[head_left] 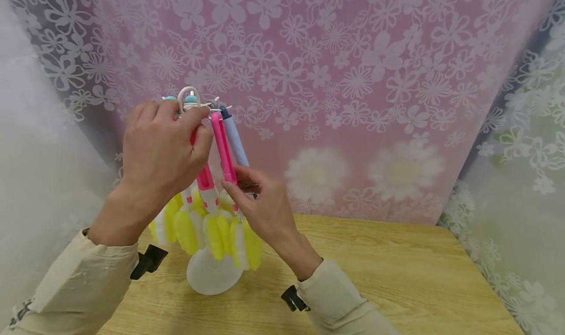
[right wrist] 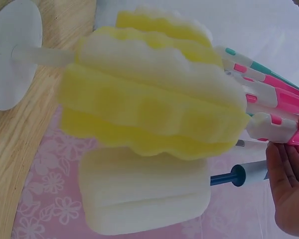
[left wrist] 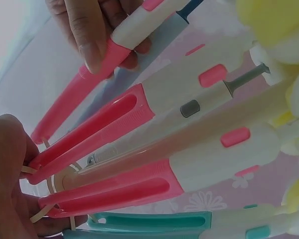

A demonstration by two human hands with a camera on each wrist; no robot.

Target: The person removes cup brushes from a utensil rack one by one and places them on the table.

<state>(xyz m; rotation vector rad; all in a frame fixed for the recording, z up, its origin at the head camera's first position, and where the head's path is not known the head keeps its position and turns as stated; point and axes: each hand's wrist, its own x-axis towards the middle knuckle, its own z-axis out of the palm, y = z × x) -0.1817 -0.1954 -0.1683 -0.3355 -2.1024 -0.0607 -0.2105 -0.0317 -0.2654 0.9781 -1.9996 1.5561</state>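
Note:
A white stand (head_left: pixel 211 282) with a round base holds several sponge bottle brushes, hung by their handle ends from hooks at its top. My left hand (head_left: pixel 163 146) grips the top of the stand among the hooks, its fingertips mostly hidden. With thumb and fingers, my right hand (head_left: pixel 267 207) pinches the lower handle of a pink-handled bottle brush (head_left: pixel 224 151); that handle's upper end is at a hook (left wrist: pixel 45 143). Right behind it hangs a light-blue-handled brush (head_left: pixel 237 141) with a white sponge head (right wrist: pixel 144 191). Yellow-and-white sponge heads (right wrist: pixel 154 107) cluster below the handles.
The stand is on a wood-grain table (head_left: pixel 375 261). A pink flowered curtain (head_left: pixel 331 80) hangs behind it, with pale flowered sheeting (head_left: pixel 525 168) at the right side. Teal-handled brushes (left wrist: pixel 154 220) hang on the stand's other side.

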